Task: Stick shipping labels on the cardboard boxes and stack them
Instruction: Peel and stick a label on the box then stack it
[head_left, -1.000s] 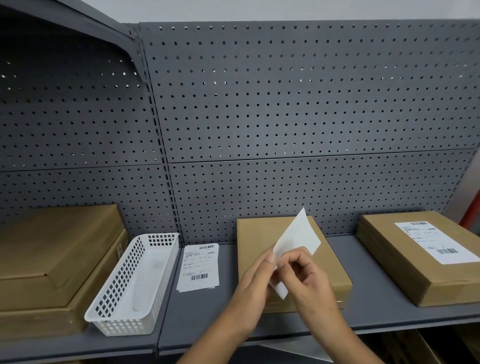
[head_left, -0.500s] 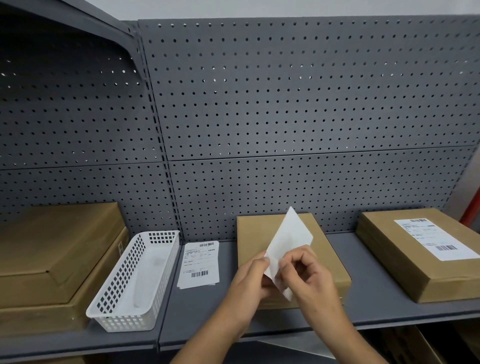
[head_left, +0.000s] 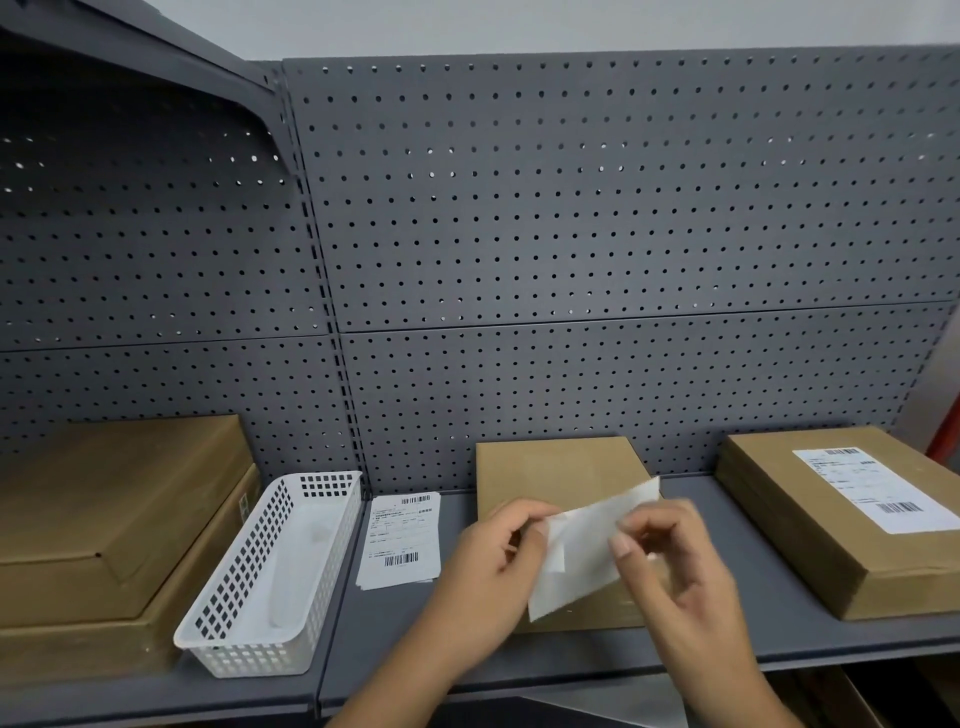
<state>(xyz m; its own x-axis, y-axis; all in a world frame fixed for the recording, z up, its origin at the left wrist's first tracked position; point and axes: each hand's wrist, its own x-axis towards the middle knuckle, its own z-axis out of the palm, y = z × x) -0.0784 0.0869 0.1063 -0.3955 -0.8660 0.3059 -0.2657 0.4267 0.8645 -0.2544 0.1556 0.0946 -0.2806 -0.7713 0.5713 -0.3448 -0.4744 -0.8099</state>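
Observation:
A white shipping label (head_left: 587, 545), blank side towards me, hangs tilted over a plain cardboard box (head_left: 556, 470) in the middle of the shelf. My left hand (head_left: 491, 566) pinches the label's left edge. My right hand (head_left: 675, 558) pinches its right part with thumb and forefinger. A small stack of printed labels (head_left: 402, 540) lies flat on the shelf left of the box. At the right a second cardboard box (head_left: 769, 499) carries a stuck label (head_left: 867, 488) on its top.
A white perforated plastic basket (head_left: 270, 577) stands left of the label stack. Two plain cardboard boxes (head_left: 114, 514) lie stacked at the far left. A grey pegboard wall (head_left: 571, 234) backs the grey shelf (head_left: 779, 639). More cardboard shows below at bottom right.
The label has swung from standing upright on a corner to lying more level across the box. Both hands have moved slightly apart along it.

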